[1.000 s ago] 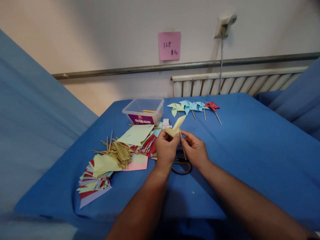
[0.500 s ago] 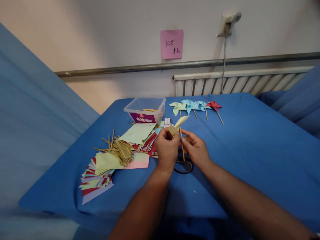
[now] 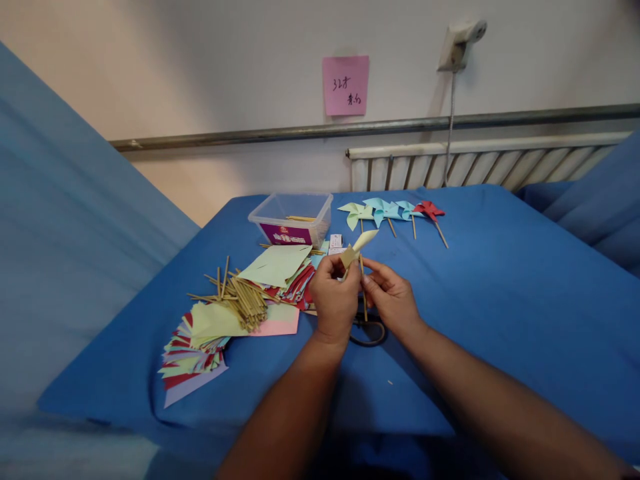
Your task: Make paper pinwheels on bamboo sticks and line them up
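While a fan of coloured paper (image 3: 193,373) lies at the near left with a heap of sticks (image 3: 249,303) beyond it, and a black loop handle (image 3: 370,343) rests just nearer than my hands, I keep my left hand (image 3: 334,293) closed on folded pale yellow paper (image 3: 365,241) in the middle. Between thumb and fingers my right hand (image 3: 393,297) pinches a thin stick (image 3: 365,308) just beside that paper, though I cannot tell whether they touch. Farther off stand a clear box (image 3: 287,235), left, and four pinwheels (image 3: 385,210), right of it.
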`<state>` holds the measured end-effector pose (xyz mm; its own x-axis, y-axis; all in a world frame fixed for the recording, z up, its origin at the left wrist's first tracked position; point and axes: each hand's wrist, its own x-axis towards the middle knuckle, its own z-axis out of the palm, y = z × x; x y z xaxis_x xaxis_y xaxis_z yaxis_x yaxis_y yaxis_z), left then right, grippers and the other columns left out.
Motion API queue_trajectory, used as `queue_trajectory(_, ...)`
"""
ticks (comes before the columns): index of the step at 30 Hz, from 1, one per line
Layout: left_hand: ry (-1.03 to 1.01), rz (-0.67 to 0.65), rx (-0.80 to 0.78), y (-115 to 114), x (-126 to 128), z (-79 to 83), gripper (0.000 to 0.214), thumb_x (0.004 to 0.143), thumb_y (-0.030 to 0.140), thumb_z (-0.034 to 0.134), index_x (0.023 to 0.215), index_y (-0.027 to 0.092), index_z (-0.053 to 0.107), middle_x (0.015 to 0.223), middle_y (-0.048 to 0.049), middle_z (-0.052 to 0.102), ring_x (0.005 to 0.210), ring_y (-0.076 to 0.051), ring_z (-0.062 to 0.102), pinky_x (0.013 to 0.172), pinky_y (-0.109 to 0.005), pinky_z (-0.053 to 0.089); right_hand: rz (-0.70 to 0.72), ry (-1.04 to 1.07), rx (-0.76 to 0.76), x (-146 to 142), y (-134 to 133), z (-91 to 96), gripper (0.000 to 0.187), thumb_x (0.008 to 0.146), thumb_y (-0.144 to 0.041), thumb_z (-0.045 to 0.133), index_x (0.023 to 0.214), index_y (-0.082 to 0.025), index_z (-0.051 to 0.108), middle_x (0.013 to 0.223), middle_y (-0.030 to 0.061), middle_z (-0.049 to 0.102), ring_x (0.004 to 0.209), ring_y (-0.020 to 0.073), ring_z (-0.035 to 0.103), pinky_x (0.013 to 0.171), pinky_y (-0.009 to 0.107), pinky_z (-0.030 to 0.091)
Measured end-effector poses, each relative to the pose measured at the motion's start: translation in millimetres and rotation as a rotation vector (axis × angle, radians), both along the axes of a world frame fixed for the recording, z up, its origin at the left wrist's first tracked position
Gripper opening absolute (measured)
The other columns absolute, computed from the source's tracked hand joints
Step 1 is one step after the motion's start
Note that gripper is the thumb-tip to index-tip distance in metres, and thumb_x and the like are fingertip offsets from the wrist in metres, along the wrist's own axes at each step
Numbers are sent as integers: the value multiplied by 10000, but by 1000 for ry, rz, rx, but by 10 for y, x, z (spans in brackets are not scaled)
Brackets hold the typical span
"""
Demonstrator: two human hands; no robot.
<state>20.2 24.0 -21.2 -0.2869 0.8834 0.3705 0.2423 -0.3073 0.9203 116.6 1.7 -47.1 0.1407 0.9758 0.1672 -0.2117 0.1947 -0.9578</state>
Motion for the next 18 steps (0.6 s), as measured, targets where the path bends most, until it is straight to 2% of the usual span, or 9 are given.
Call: queue_trajectory(18,113,56,31,-14,2,38,88,764,259,684,749,204,618,691,28,632,647,-133,574,664,-251,436,10,37,-9,-23,-21,11,431,804,-376,686,1195,-200,641,576,-84,559,425,77,490,416,215,401)
